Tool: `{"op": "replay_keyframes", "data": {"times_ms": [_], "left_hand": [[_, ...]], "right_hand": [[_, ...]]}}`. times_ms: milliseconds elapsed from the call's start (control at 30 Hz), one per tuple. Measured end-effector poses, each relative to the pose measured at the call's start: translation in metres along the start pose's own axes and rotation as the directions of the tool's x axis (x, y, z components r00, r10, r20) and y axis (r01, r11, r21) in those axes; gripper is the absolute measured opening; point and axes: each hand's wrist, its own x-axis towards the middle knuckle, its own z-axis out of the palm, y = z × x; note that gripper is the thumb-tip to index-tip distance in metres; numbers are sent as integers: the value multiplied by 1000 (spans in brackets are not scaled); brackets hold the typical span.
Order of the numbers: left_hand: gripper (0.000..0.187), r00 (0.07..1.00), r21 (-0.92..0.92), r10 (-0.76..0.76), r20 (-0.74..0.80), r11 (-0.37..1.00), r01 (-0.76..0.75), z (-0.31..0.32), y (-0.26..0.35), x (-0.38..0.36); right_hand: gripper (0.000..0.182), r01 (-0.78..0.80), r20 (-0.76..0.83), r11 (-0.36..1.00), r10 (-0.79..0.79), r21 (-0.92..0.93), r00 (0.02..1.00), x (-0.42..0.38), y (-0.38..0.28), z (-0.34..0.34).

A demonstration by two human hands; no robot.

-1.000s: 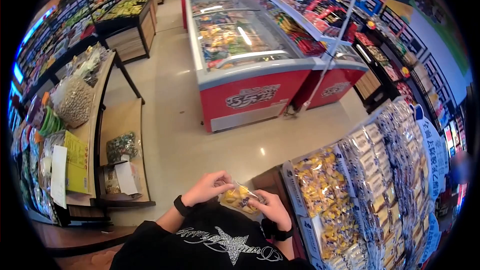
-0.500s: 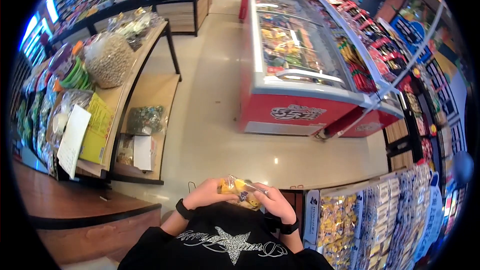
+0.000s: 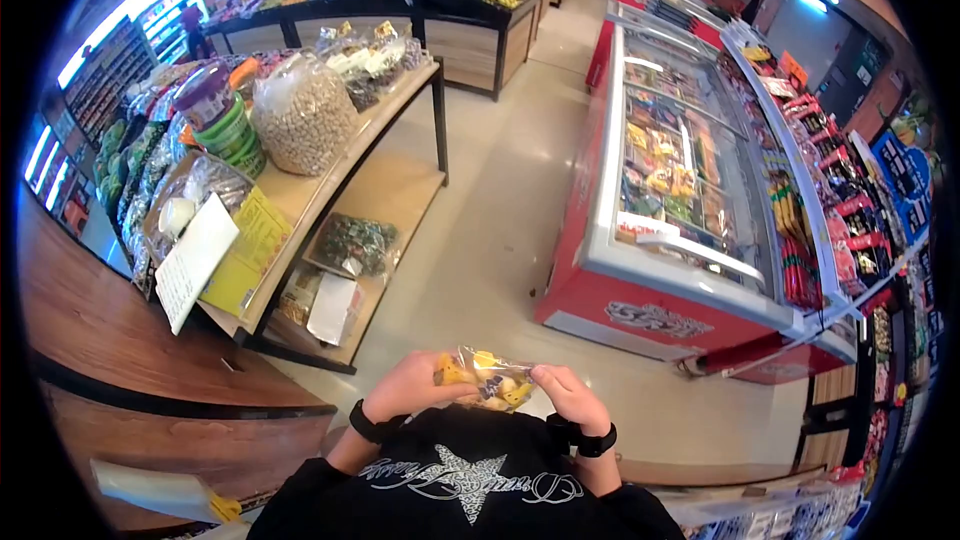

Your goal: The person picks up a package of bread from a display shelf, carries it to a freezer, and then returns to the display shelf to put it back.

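Note:
A clear plastic packet with yellow pieces inside point(image 3: 488, 380) is held in front of my black shirt, near the bottom middle. My left hand point(image 3: 420, 385) grips its left end, fingers behind and thumb in front. At the packet's upper right edge, my right hand point(image 3: 570, 398) pinches the clear film between thumb and fingers. Both wrists carry black bands.
To the left stands a wooden table point(image 3: 385, 120) with a large bag of beige pieces point(image 3: 303, 118), green tubs point(image 3: 232, 140) and a white card point(image 3: 197, 262). A red and white chest freezer point(image 3: 660, 300) stands to the right. Produce shelves line the back.
The view has turned left, so the table and freezer appear farther right. The packet is spread flatter between my hands, and my right hand has shifted slightly right.

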Motion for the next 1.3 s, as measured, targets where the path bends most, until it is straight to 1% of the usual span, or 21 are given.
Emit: {"op": "replay_keyframes", "data": {"times_ms": [33,100,167,233,300,333,400,433,500,533,600,700,733,833,900,967,1033,1100,1200,1267,1300], "left_hand": [[40,998,25,53,-29,998,-53,-2,5,9],[39,997,11,57,-54,998,-57,-2,8,27],[39,993,-20,88,-74,996,-90,0,9,44],[39,994,-18,73,-78,997,-75,3,13,58],[38,995,-19,55,-80,998,-57,7,16,72],[38,996,6,44,-81,999,-44,8,17,79],[37,997,21,15,-79,1000,-14,10,20,90],[39,997,-4,2,-76,1000,-3,10,23,96],[42,997,-33,-12,-74,999,10,9,23,107],[44,994,-68,-13,-112,998,5,9,20,113],[45,989,-104,-20,-145,995,5,3,19,125],[47,996,-63,-15,-89,998,10,-13,20,148],[49,995,-78,35,-93,996,-42,-17,12,158],[49,989,-68,127,-73,989,-132,-40,1,186],[48,984,-50,167,-53,984,-170,-60,-7,202],[43,991,137,128,-28,983,-123,-84,-22,219],[40,992,81,122,-43,990,-118,-108,-31,231],[39,994,30,94,-48,995,-93,-132,-34,237],[36,998,11,40,-42,999,-40,-167,-27,248],[36,986,28,143,-90,990,-142,-185,-33,256],[36,986,27,138,-89,990,-136,-193,-36,259]], "right_hand": [[36,14,7,1000,-14,-6,1000,8,-3,-9],[36,-26,-13,999,25,-40,1000,17,-9,-28],[36,2,-15,1000,-2,-26,1000,25,-6,-45],[36,20,-22,1000,-20,-4,1000,32,0,-60],[35,114,-2,993,-114,45,994,41,-2,-75],[35,106,3,993,-107,47,994,45,-7,-78],[40,133,142,990,-138,46,980,54,-22,-81],[40,118,148,992,-125,53,981,57,-23,-83],[48,-5,155,978,38,-208,987,66,-26,-88],[47,-66,128,996,73,-64,989,69,-30,-87],[46,-102,112,994,105,-34,988,79,-23,-91],[45,-131,60,991,129,29,990,98,-13,-99],[44,-119,31,991,118,57,993,106,-12,-101],[43,-58,-1,998,58,37,998,135,-15,-108],[42,-71,-17,997,71,7,997,157,-20,-109],[41,-75,-25,996,74,-43,997,185,-28,-114],[38,77,-142,997,-71,33,987,213,-34,-110],[38,-14,-60,999,17,43,998,239,-45,-115],[38,13,-70,996,-7,91,998,275,-60,-108],[38,22,-49,993,-17,116,999,297,-61,-104],[38,19,-47,993,-13,120,999,306,-64,-103]]}}
